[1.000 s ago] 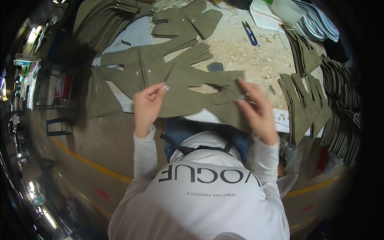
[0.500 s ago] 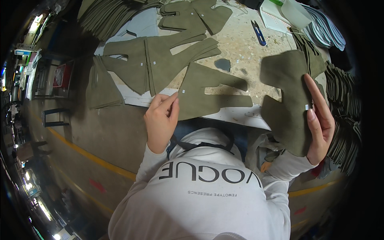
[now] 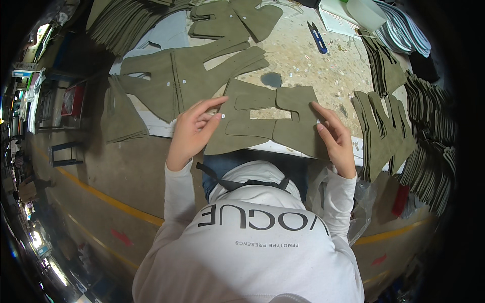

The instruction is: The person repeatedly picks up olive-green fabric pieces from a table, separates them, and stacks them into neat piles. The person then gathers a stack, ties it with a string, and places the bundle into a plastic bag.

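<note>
Two olive-green cut fabric pieces lie at the table's near edge, their strips overlapping around a rectangular gap. At the outer edge of the left fabric piece (image 3: 222, 139) is my left hand (image 3: 191, 132), its thumb and index finger apart and touching the cloth. My right hand (image 3: 337, 144) grips the outer edge of the right fabric piece (image 3: 303, 134), thumb on top and index finger along the border. A small white sticker shows by each thumb. The undersides of both pieces are hidden.
More olive pieces (image 3: 151, 65) lie at the left and far side. Blue thread snips (image 3: 318, 38) rest on the worn table (image 3: 348, 65). Stacked olive pieces (image 3: 384, 131) hang over the right edge, beside a larger dark stack (image 3: 432, 131). Pale blue pieces (image 3: 404, 30) are at the far right.
My right hand has brought its fabric piece left and laid its strips over the left piece's strips. My left thumb and index finger have spread apart. The view has shifted slightly.
</note>
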Motion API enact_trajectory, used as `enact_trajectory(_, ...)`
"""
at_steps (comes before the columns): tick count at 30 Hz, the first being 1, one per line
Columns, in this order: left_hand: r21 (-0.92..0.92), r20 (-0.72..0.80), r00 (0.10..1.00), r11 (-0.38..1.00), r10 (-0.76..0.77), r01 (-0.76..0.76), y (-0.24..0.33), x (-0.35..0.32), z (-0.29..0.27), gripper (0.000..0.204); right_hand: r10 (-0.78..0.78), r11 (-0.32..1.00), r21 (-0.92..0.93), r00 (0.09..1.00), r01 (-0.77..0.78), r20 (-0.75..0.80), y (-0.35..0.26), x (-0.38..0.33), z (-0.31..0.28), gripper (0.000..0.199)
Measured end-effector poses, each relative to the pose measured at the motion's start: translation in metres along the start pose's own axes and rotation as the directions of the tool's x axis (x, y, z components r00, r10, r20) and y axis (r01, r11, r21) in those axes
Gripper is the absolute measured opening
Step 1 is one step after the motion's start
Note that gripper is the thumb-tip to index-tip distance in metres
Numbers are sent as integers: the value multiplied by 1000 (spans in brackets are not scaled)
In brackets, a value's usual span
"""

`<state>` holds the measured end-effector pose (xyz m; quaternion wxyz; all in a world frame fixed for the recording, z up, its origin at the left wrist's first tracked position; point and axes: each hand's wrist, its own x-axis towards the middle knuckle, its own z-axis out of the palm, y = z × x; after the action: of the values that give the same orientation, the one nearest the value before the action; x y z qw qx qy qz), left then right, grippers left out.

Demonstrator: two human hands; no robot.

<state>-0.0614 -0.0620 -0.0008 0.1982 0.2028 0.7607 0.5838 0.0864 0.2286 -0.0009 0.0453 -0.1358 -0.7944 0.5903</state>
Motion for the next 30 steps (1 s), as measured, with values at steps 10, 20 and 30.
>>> enact_trajectory(10, 153, -38, 999, 988, 34, -28, 4, -11, 25, 43, -76, 997, -7, 978, 76, -195, -53, -16, -59, 46)
enact_trajectory(20, 65, -120, 991, 997, 53, -46, 6, -24, 28, 46, -326, 829, -500, 942, 248, -73, -90, -1, -9, 53)
enact_trajectory(30, 93, -134, 989, 994, 66, -54, 12, -27, 29, 56, -223, 900, -344, 960, 269, 167, -73, 17, 125, 49)
